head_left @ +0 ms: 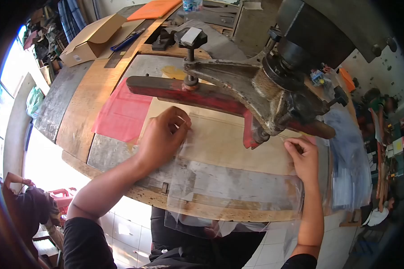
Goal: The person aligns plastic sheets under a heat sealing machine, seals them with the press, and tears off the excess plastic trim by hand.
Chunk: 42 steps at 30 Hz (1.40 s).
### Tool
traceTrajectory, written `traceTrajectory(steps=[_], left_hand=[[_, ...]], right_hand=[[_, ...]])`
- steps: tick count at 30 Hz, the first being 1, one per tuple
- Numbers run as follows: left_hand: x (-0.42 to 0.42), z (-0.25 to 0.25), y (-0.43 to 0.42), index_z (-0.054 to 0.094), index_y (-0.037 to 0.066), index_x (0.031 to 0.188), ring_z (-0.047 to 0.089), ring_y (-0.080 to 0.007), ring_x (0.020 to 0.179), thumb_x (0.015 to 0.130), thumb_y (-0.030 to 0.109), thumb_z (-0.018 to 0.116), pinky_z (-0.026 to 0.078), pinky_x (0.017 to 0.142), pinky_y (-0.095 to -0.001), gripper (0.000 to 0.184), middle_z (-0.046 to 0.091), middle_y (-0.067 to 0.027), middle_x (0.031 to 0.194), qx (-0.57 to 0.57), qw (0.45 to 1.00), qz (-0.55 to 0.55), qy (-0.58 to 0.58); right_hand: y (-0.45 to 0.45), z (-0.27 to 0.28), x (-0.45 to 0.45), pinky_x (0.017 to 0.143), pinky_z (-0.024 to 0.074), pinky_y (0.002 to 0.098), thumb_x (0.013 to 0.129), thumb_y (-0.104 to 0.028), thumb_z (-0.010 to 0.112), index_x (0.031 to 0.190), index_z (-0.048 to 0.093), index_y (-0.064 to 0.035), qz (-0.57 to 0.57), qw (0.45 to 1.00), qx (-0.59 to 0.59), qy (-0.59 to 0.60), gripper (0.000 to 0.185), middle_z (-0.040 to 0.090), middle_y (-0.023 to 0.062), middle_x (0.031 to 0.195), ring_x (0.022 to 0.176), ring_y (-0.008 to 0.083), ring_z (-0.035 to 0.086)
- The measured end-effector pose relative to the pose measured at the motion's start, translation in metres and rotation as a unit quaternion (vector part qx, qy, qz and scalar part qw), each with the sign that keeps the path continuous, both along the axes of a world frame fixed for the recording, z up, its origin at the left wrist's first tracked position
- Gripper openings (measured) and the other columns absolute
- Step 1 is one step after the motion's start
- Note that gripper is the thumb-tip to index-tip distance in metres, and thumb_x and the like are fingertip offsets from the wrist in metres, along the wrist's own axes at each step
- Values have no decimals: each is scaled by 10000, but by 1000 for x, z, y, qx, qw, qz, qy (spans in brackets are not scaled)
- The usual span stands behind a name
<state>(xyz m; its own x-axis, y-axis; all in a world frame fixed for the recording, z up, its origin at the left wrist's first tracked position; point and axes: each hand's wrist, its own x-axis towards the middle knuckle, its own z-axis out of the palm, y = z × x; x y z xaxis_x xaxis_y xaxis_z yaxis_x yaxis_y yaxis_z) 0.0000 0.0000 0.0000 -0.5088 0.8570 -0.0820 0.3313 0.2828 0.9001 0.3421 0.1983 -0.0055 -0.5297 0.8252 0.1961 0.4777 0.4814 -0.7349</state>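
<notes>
A clear plastic sheet [238, 186] lies over the near part of the worktable and hangs past its front edge. My left hand [166, 134] is closed in a pinch on the sheet's upper left part. At the right, my right hand [303, 154] pinches the sheet's upper right edge between thumb and fingers. Beneath the sheet and between my hands is a tan sheet [224, 145]. Above it stands the machine's red-sided bar [188, 96], running beyond both hands. A pink sheet [121, 116] lies left of my left hand.
The machine's metal arm [238, 74] and dark head [318, 33] overhang the table. Folded clear plastic [348, 161] lies at the right. A cardboard box [92, 40] and blue cutter [127, 40] are at the back left. Another person [29, 206] is at the lower left.
</notes>
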Motion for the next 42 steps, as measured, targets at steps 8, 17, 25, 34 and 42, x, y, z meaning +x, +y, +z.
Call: traceTrajectory(steps=[8,17,25,34,42], left_hand=[[14,0,-2,722,20,1103,697,-273,704,915,24,665,560,655,-380,197,691,-141,920,114,951,-67,280],[19,-6,-2,698,32,1116,690,-373,810,899,34,682,557,708,-467,217,651,-148,1002,69,914,-90,390],[15,-2,-2,702,19,1097,690,-349,789,908,18,663,551,703,-454,193,654,-156,959,77,927,-83,358],[6,-4,-2,718,-22,1040,687,-244,687,921,85,681,547,671,-377,165,701,-161,907,147,960,-71,226],[3,-18,3,627,12,1144,703,-258,690,889,86,753,536,651,-392,294,682,-129,805,156,960,-86,217]], right_hand=[[-18,7,-11,654,494,264,893,-9,765,1038,696,4,-45,997,62,-7,161,663,55,874,729,118,604],[-20,9,-9,676,534,349,937,-49,731,1005,723,8,3,983,175,-55,89,647,107,919,766,239,661],[-21,5,-6,651,509,347,920,-102,778,1060,728,-5,20,992,125,-10,177,637,78,915,733,194,629],[0,-13,12,623,394,255,932,-172,796,1013,695,-22,39,998,-41,20,198,516,-42,724,681,69,446],[0,-14,9,624,420,324,978,-260,734,894,623,3,26,994,102,-16,298,558,81,714,656,151,486]])
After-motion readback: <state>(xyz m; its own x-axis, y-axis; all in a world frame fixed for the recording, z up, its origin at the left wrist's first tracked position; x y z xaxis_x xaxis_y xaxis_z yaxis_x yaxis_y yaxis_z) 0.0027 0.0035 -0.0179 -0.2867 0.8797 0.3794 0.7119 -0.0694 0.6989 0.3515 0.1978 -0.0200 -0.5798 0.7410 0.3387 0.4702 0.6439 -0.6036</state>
